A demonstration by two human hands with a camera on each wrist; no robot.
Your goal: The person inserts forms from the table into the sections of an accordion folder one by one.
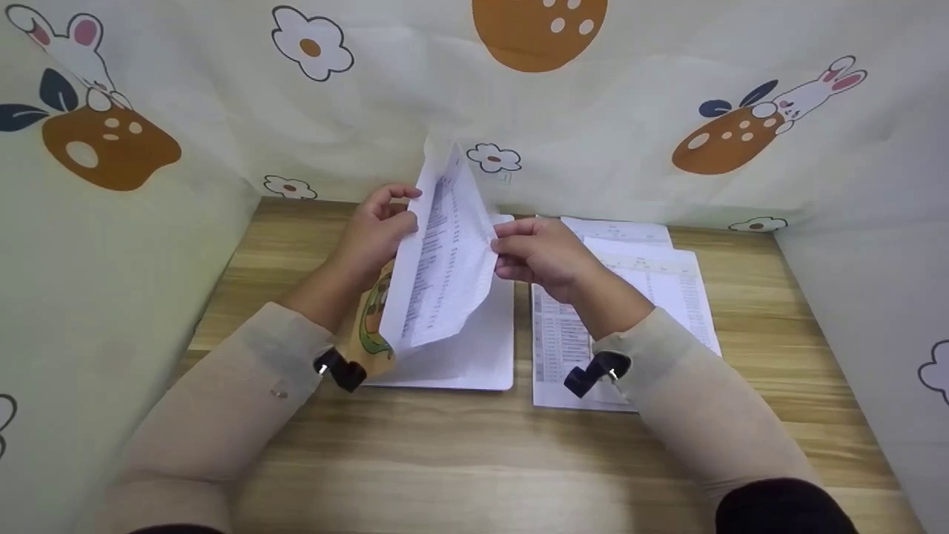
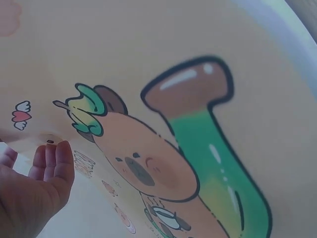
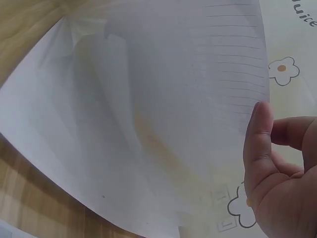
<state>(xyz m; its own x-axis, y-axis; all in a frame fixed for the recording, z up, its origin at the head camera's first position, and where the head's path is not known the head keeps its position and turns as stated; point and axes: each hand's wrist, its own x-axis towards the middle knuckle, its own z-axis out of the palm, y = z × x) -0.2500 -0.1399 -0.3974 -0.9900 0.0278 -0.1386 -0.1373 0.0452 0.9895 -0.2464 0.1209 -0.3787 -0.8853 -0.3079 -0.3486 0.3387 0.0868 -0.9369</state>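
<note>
In the head view, my left hand (image 1: 374,233) grips the raised edge of a cartoon-printed cover (image 1: 376,315), thumb on its white inner side. A capybara and a green shape decorate the outside of this cover (image 2: 143,158) in the left wrist view. My right hand (image 1: 545,256) pinches the right edge of a sheet of paper (image 1: 452,259) printed with rows of text. The sheet stands tilted and bowed beside the raised cover. Below it, a white rounded-corner panel (image 1: 474,363) lies flat on the table. Up close in the right wrist view, the right thumb lies along the sheet's edge.
Several printed sheets (image 1: 556,356) lie overlapping under and beyond my right forearm on the wood-grain table (image 1: 437,460). Pale cloth walls (image 1: 400,96) with rabbit, fruit and flower prints close off the back and both sides.
</note>
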